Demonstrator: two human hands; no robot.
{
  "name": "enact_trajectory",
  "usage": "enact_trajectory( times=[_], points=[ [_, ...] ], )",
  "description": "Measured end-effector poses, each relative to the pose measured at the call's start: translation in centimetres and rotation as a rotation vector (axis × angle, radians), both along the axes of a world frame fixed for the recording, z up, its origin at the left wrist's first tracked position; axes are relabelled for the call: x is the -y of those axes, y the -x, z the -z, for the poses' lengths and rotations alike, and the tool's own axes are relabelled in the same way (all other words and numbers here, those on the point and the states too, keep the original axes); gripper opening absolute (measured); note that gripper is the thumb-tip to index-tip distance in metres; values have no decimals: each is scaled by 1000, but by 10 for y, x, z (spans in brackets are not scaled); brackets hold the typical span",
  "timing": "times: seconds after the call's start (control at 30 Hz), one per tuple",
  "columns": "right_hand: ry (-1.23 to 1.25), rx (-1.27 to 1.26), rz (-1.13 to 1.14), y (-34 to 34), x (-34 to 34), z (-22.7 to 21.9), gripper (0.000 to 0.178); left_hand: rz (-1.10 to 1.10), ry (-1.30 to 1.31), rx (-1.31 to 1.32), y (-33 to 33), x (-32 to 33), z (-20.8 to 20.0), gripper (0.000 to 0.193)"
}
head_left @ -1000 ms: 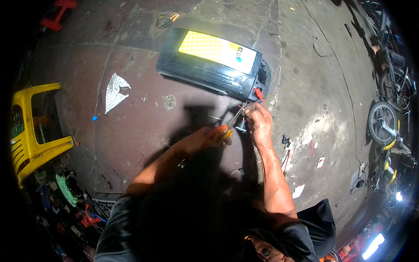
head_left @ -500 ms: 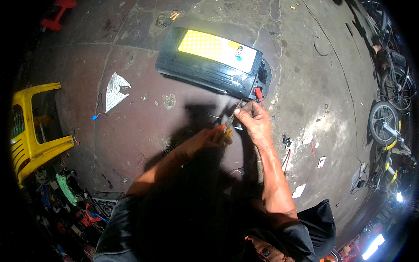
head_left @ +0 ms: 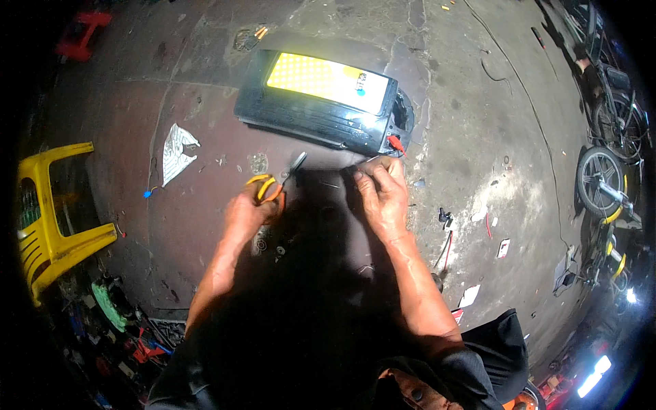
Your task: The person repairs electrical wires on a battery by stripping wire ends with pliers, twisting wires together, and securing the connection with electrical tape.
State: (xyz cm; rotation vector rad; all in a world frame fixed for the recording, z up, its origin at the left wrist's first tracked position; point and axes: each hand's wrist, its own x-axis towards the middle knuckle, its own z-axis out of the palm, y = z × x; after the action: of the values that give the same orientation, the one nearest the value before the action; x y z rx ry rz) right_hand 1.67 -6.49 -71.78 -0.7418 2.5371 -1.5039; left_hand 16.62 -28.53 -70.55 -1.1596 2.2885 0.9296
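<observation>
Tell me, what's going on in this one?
Someone is working barehanded by a black case lying on the floor. The left hand holds a tool, its metal head apart from the case. The right hand is just below the red plug at the case's end; whether it pinches anything is too small to tell.

Just beside the glossy black oblong case (head_left: 311, 117), the thin pale piece (head_left: 373, 158) in the bare right hand (head_left: 386, 199) is too small to identify.
</observation>
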Motion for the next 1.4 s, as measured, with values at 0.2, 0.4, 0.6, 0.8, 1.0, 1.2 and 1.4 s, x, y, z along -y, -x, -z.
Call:
enact_trajectory(
  times=[0.2, 0.4, 0.6, 0.8, 1.0, 1.2, 1.4],
  points=[
    [1, 126, 116, -6, 2, -3, 14, 195, 399, -327, -23, 4, 15, 34],
    [95, 387, 227, -13, 2, 10, 13, 377, -14, -841, 40, -51, 61, 28],
    [173, 232, 253, -6, -6, -4, 12, 355, -228, -1070, 101, -94, 29, 27],
    [112, 303, 265, 2, -12, -4, 14, 157, -607, -831, 109, -95, 25, 21],
    [-111, 191, 232, 14, -6, -36, 29, 92, -621, -944, 117, -100, 6, 21],
    [572, 395, 366, 73, -38, -138, 40, 137, -506, -816, 116, -108, 11, 14],
    [1446, 985, -556, 124, -126, -215, 39, 535, -247, -1135, 127, -115, 25, 12]
  ],
)
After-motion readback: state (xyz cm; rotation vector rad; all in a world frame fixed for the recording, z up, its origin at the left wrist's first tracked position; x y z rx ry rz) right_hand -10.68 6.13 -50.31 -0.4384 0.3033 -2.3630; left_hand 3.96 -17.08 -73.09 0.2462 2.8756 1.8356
